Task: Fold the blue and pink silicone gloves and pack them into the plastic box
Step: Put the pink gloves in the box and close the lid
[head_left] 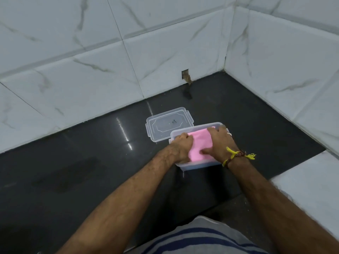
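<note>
A clear plastic box (190, 166) stands on the dark counter near the middle of the head view. A folded pink glove (199, 142) lies in the top of the box. My left hand (182, 146) grips the glove's left edge with curled fingers. My right hand (219, 143) lies flat on its right side, fingers spread over the far rim. A faint bluish tint shows through the box's front wall; the blue glove itself is hidden.
The box's clear lid (169, 123) lies flat just behind and left of the box. White marble-tiled walls close off the back and the right side. A small hole in the wall (185, 75) sits behind the lid. A white ledge (311, 184) borders the counter at the right.
</note>
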